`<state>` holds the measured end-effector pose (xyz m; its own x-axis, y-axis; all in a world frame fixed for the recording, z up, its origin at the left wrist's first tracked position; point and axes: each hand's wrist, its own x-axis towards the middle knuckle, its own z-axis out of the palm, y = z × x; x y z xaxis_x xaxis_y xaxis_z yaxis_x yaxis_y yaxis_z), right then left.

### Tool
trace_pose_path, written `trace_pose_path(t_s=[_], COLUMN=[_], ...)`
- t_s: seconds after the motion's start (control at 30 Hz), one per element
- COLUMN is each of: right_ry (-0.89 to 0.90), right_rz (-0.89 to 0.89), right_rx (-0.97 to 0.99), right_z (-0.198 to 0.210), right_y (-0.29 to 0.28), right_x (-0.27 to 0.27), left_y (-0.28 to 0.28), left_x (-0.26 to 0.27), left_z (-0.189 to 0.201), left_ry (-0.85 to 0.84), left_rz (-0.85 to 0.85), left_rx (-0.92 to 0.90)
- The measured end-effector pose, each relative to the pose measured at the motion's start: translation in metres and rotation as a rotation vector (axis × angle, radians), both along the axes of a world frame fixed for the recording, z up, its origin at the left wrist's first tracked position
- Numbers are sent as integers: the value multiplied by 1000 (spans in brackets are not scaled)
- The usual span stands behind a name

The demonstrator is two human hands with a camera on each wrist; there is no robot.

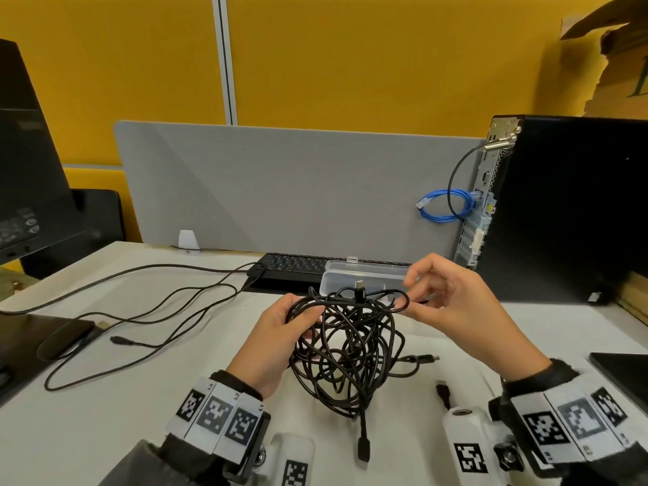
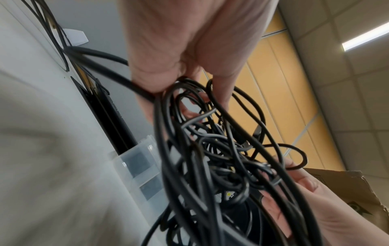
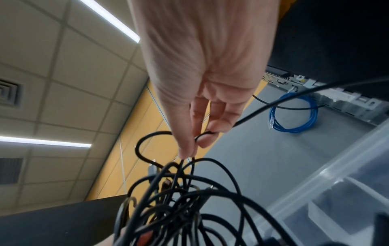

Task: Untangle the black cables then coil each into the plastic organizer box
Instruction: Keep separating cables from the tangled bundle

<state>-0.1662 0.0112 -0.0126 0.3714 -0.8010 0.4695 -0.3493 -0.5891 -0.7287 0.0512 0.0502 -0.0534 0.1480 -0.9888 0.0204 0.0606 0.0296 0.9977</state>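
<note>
— Black cables (image 1: 345, 349): one knotted ball, lifted off the white table (image 1: 105, 433), hanging between both hands, just this side of the plastic organizer box (image 1: 364, 275).

— Left hand (image 1: 277, 340)?

— Curled round a bundle of loops on the ball's left side, bearing the weight.

— Right hand (image 1: 452, 306)?

— Pinching a single loop (image 1: 394, 301) at the ball's top right, thumb against fingers (image 3: 189, 146); other fingers loosely bent.

— Which way from there?

— Probably rightward and away from the left hand, along the strand's own run. Loop already on the right hand's side, so nearer to that hand; ball's bulk hanging below and to its left.

— Free ends?

— One plug (image 1: 359, 291) standing up at the top, beside the pinched loop; another plug (image 1: 363, 447) dangling at the bottom. Whether either belongs to the pinched strand: cannot tell.

— Box ready?

— Open, compartments visible, no cable inside yet.
</note>
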Motion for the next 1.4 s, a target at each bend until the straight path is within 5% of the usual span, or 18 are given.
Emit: trace_pose_path(t_s=[0.67, 0.73, 0.9, 1.03, 1.2, 1.4], right_ry=[3, 8, 2, 22, 94, 73], right_rz=[18, 21, 38, 77, 149, -31], right_rx=[84, 94, 166, 198, 273, 231], right_z=[-9, -11, -20, -23, -17, -32], right_y=[5, 2, -6, -6, -4, -10], right_x=[14, 11, 7, 9, 5, 10], left_y=[1, 1, 9, 7, -2, 1], left_x=[13, 21, 32, 34, 34, 27], left_z=[4, 3, 9, 4, 2, 11], left_ry=[452, 322, -351, -472, -196, 421], left_rz=[-296, -360, -340, -209, 54, -195], left_rx=[40, 34, 89, 160, 49, 24])
